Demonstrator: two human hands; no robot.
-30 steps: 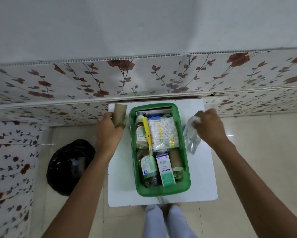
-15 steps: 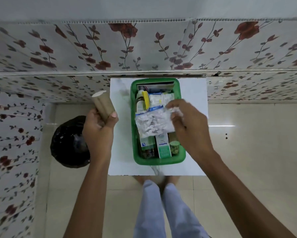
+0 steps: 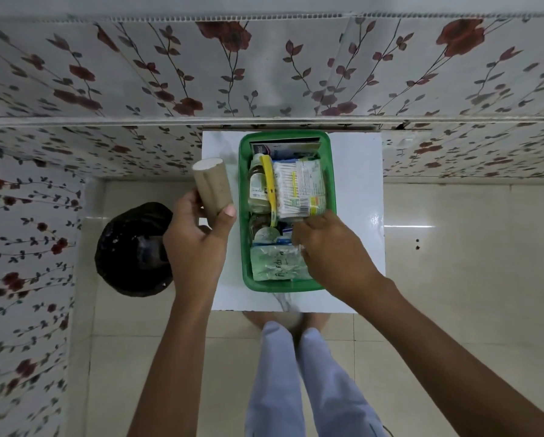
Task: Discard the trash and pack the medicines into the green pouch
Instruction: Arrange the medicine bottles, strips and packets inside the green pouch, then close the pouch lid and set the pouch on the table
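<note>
You stand at a small white counter (image 3: 355, 184) set against a wall (image 3: 264, 74) papered with red flowers, on a pale tiled floor (image 3: 453, 279); a bin lined with a black bag (image 3: 135, 247) sits on the floor to the counter's left. A green basket (image 3: 244, 247) rests on the counter, its long axis running from you toward the wall, packed with a bottle (image 3: 258, 190), a pack of cotton buds (image 3: 299, 190) and boxes. Your left hand (image 3: 198, 238) is closed around a cardboard tube (image 3: 212, 187), held left of the basket, tilted, its open end up toward the wall. Your right hand (image 3: 330, 247) reaches into the basket's near end, fingers pinching a clear plastic packet (image 3: 277, 263) lying there.
</note>
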